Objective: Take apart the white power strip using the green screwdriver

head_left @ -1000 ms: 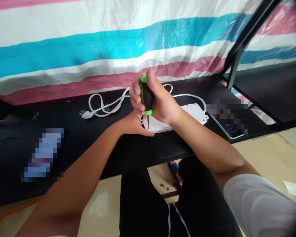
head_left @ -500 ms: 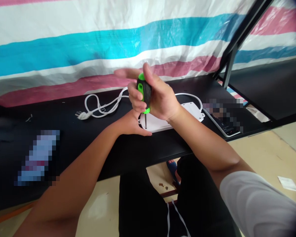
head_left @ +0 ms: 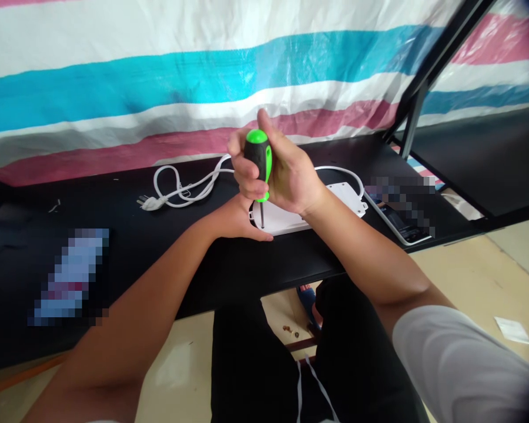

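Observation:
My right hand [head_left: 294, 176] is wrapped round a green and black screwdriver [head_left: 258, 154], which stands nearly upright. Its shaft tip meets a hole near the left end of a white power strip [head_left: 342, 198], whose smooth back seems to face up. At that same end, my left hand [head_left: 237, 220] grips the strip, with the thumb along the front edge; its other fingers are mostly hidden behind my right hand. A white cord [head_left: 187, 197] with a plug [head_left: 151, 203] lies coiled to the left of the strip.
A black tabletop [head_left: 229, 270] carries the work. On the right lies a phone [head_left: 399, 217], and a blurred-out bluish object [head_left: 73, 276] is at the left. A striped plastic sheet [head_left: 158, 70] hangs behind. A dark metal frame [head_left: 432, 64] rises at the right.
The screwdriver handle has rotated in my right hand, and the fingers that were stretched out have curled in round it. My left hand and the power strip stay in place.

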`<state>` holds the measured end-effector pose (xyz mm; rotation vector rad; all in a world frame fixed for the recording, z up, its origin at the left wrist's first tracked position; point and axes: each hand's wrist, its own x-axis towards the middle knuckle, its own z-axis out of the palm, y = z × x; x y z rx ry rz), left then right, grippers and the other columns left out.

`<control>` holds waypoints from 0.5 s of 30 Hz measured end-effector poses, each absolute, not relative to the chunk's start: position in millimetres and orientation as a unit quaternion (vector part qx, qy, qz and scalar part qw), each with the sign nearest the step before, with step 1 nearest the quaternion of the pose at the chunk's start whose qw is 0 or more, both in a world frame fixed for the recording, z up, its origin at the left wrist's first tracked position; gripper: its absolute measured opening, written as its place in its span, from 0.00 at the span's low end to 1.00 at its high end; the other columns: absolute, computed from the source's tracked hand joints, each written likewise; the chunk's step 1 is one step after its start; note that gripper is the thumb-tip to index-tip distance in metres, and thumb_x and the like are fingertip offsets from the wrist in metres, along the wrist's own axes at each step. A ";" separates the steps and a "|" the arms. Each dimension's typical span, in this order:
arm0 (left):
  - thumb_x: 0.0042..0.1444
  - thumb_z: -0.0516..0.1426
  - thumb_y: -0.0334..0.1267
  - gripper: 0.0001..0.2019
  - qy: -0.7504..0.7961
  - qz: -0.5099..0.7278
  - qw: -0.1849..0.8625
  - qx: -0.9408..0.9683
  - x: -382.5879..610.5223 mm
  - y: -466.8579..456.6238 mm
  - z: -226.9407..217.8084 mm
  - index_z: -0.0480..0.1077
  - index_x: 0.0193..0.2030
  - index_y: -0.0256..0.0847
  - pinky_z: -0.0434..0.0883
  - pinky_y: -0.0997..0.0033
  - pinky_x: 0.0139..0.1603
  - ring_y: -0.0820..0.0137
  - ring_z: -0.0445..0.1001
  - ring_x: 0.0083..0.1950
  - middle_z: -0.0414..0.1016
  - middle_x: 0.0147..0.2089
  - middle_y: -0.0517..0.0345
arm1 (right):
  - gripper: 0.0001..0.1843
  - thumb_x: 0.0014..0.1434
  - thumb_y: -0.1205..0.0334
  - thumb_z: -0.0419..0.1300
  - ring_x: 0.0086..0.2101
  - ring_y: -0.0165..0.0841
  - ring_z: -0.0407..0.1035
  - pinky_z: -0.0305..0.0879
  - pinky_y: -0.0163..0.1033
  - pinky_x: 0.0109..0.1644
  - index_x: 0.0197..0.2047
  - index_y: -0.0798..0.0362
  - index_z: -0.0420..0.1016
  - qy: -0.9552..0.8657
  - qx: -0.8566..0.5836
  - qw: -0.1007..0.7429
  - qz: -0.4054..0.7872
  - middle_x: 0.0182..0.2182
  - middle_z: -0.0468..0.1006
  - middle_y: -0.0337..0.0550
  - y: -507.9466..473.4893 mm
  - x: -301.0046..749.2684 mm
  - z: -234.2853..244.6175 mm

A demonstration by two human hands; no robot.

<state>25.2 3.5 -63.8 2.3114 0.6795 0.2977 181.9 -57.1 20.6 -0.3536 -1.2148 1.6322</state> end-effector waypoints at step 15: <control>0.42 0.77 0.55 0.52 0.259 0.113 0.356 0.891 25.4 2.1 -62.2 0.65 0.72 0.44 0.72 0.42 0.72 0.44 0.74 0.69 0.77 0.65 0.45 | 0.32 0.76 0.29 0.43 0.21 0.23 0.50 0.51 0.31 0.21 0.39 0.50 0.64 -0.511 -0.156 0.510 0.674 0.27 0.63 0.30 -56.2 179.2 22.9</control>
